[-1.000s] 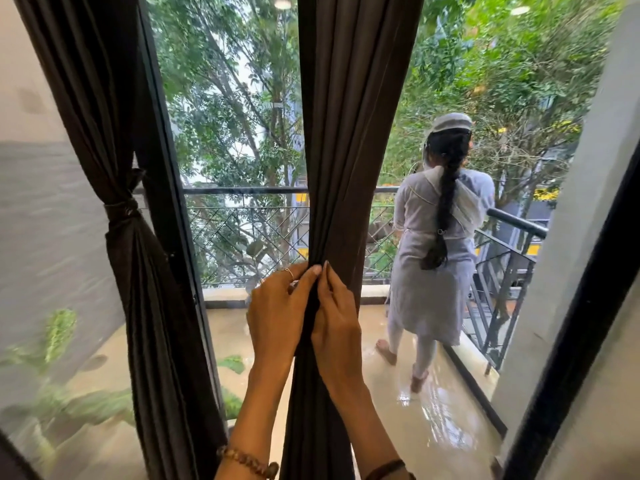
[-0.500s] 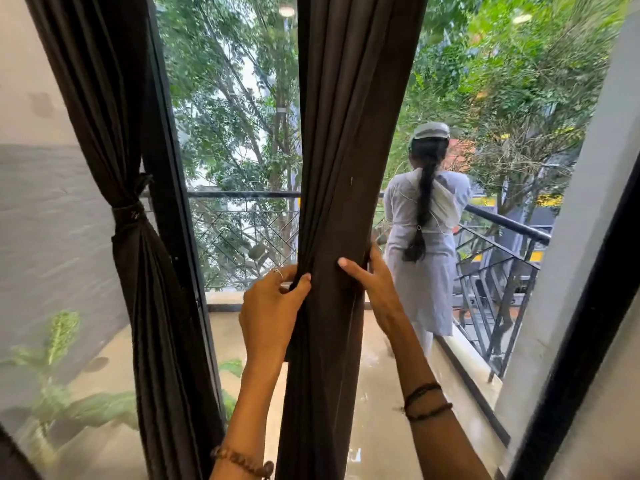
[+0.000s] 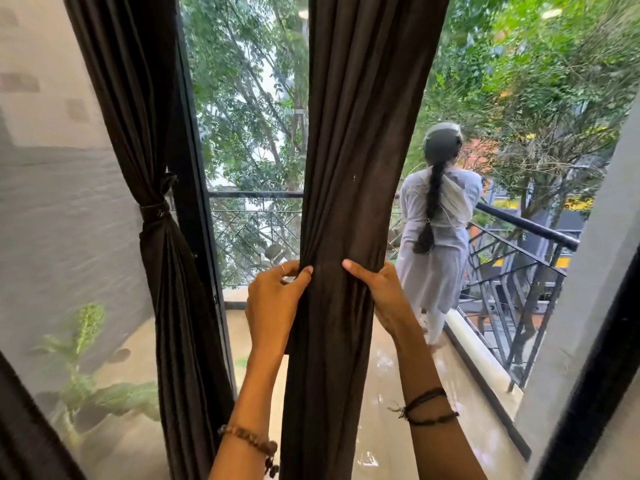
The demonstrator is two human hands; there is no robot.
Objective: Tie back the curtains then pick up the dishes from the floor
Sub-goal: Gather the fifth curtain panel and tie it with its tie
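With left hand [image 3: 273,299] and right hand [image 3: 381,292] pinching the loose dark curtain [image 3: 346,168], untied folds are risking slipping free.

The balcony floor [image 3: 408,427] is smooth and light brown. It is shiny and looks wet, with bright spots of light on it. A person [image 3: 434,237] in pale clothes stands on it near the far right side, facing away. A low pale ledge [image 3: 481,358] runs along the right edge of the floor, and a black railing [image 3: 519,271] stands on that ledge. At the left, seen dimly through the glass, a green leafy plant [image 3: 83,358] stands on the floor.
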